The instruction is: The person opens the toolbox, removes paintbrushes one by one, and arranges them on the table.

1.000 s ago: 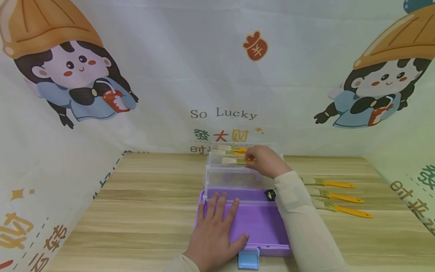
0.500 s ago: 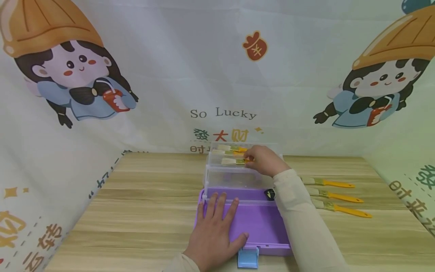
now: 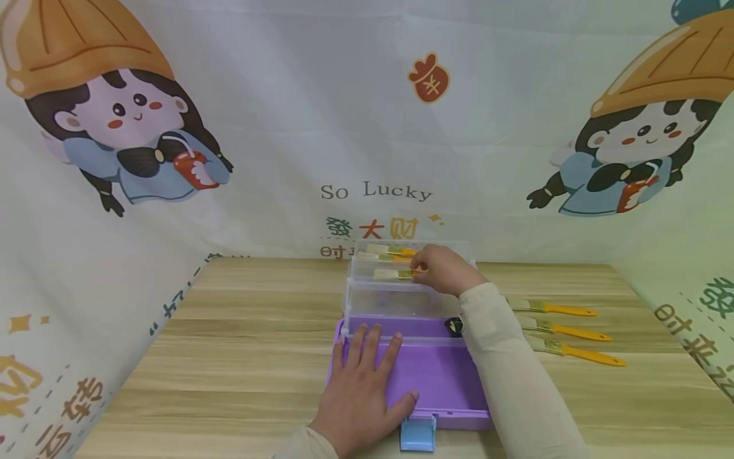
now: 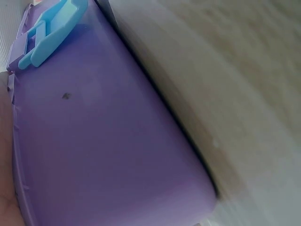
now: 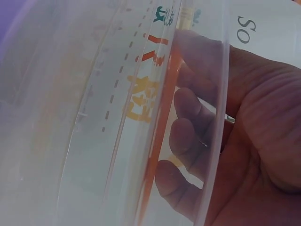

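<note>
- The right hand [image 3: 450,271] has thumb and fingers curled in a close pinch on the yellow handle of a paintbrush [image 3: 395,275] at the upper clear tray [image 3: 361,275].
- That brush's long axis runs left to right across the tray: pale bristles point left, handle goes right, into the hand.
- Two other paintbrushes [image 3: 381,249] lie behind it in the same tray, nearly parallel, bristles also left.
- The left hand [image 3: 364,386] lies spread on the near left part of the purple box [image 3: 441,376], fingers extended and apart, gripping nothing.
- Three more paintbrushes [image 3: 579,332] rest on the table [image 3: 246,338] to the right, bristles left, handles right and angled slightly toward the person.
- Count: six brushes in all, two clear trays, the lower one [image 3: 395,299] below and nearer, and one blue latch [image 3: 418,435] at the box's front.
- The right hand hides most of the held handle; the sleeve [image 3: 510,363] covers some bristle tips on the table and partly covers a small black item [image 3: 453,327], hard to identify.
- In the right wrist view, hazy clear plastic stands before the fingers and an orange-looking handle; the brush's far end is cut off.
</note>
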A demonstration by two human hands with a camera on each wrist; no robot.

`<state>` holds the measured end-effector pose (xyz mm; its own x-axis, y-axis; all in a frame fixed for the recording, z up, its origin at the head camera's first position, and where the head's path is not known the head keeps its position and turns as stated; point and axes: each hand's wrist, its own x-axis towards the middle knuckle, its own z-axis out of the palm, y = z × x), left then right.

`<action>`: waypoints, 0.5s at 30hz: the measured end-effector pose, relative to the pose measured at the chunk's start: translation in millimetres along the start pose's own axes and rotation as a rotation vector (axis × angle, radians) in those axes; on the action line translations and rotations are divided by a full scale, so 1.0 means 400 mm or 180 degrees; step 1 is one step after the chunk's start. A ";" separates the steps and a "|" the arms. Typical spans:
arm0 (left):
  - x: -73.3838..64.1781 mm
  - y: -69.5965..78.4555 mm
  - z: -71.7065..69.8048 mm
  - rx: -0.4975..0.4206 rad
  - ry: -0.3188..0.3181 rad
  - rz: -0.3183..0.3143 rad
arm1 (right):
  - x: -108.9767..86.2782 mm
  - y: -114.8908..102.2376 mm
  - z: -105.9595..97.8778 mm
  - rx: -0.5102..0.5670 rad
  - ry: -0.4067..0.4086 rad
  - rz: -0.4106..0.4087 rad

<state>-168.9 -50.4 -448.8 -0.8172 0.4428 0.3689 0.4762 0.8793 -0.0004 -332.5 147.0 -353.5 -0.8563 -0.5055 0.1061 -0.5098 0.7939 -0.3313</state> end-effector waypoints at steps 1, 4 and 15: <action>0.000 0.000 0.000 -0.0001 -0.0001 0.0000 | 0.000 -0.001 0.000 0.0022 -0.0014 0.0011; -0.001 0.000 -0.001 -0.0006 -0.0015 -0.0004 | -0.002 -0.002 -0.001 0.0068 -0.0054 0.0037; 0.001 0.000 0.001 -0.0020 0.0014 -0.0009 | -0.005 0.014 -0.003 -0.0143 0.0226 -0.0156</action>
<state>-169.5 -49.9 -449.1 -0.8172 0.4394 0.3729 0.4759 0.8795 0.0067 -333.7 152.7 -354.5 -0.8332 -0.5201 0.1878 -0.5530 0.7840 -0.2820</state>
